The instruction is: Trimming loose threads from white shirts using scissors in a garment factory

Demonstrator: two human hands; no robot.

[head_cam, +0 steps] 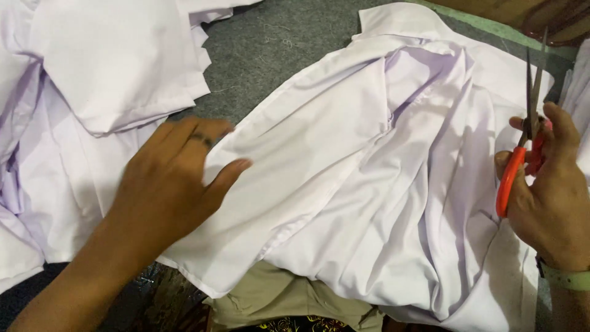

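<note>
A white shirt (369, 178) lies crumpled across the middle, on a grey felt-like surface (276, 49). My left hand (172, 178) rests flat on the shirt's left edge, fingers spread, a dark ring on one finger. My right hand (550, 190) at the right edge grips scissors (522, 147) with orange handles. Their blades point up and away, nearly closed, above the shirt's right side. A pale green band sits on my right wrist.
A pile of more white garments (92, 80) fills the left side and top left. A khaki cloth (276, 301) and dark patterned fabric show at the bottom centre. A brown and green edge (491, 21) runs along the top right.
</note>
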